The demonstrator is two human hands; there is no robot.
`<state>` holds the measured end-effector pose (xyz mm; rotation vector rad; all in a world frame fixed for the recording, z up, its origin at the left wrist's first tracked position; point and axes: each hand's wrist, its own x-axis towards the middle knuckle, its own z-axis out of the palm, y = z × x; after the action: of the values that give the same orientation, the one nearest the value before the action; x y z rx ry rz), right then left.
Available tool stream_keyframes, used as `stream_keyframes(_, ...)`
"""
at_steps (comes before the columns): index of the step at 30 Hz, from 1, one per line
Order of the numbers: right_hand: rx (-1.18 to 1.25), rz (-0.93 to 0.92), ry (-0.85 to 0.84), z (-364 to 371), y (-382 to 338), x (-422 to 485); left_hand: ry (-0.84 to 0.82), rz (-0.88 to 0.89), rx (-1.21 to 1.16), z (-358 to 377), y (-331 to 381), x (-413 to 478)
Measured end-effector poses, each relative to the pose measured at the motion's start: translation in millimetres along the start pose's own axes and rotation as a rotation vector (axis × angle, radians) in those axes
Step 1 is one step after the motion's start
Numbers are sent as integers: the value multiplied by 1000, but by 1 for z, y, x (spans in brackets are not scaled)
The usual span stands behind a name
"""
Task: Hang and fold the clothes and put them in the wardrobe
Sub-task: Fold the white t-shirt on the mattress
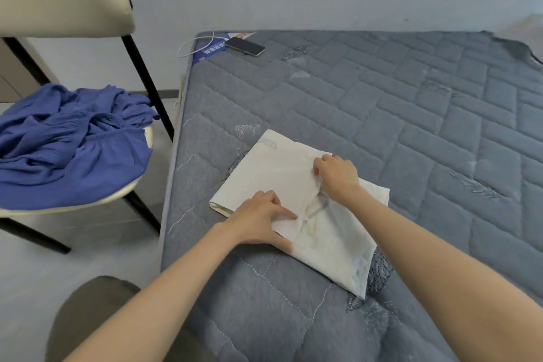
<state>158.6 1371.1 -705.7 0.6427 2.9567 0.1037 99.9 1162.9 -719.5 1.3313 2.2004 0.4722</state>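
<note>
My left hand lies flat on the folded white garment, fingers pressed together, forefinger pointing across it. My right hand pinches a crease at its middle. The garment rests on the grey mattress — beyond it a phone; a blue garment is heaped on the chair — left.

Folded garment laid on mattress near its 7 o'clock corner. Both hands placed on garment: left hand at 7 o'clock, right hand at 2 o'clock. Phone set at 11 o'clock corner. Chair at 9 o'clock, crumpled clothes heaped on seat.
</note>
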Motion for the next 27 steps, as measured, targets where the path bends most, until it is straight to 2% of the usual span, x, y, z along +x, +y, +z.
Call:
stream_keyframes(2, 2, 25, 111, 0, -1, 7, 94, -20, -66, -3, -1, 2)
stream_keyframes(5, 227, -57, 183, -1, -4, 16, 208, -55, -103, -5, -2, 5)
stream_keyframes(7, 254, -132, 6, 3, -7, 18, 201, -90, -82, -6, -5, 4)
stream_keyframes(9, 183, -109, -234, 12, -10, 14, 146, -122, -47, -7, -10, 2)
stream_keyframes(11, 188, -39, -311, 19, -10, 10, 109, -139, -41, -9, -15, 0)
stream_keyframes(13, 180, -2, -213, 16, -15, 11, 183, -179, -69, -14, -17, -3)
stream_keyframes(15, 168, 2, -82, 6, -23, 16, 330, -260, -67, -19, -22, -4)
stream_keyframes(17, 211, -41, -1, -2, -32, 24, 461, -373, -38, -23, -30, -6)
stream_keyframes(19, 229, -114, 22, -10, -41, 34, 520, -521, -66, -26, -39, -8)
stream_keyframes(23, 149, -278, -6, -23, -64, 60, 334, -729, -199, -26, -62, -4)
stream_keyframes(27, 18, -363, -134, -23, -83, 87, 315, -695, -377, -24, -74, 4)
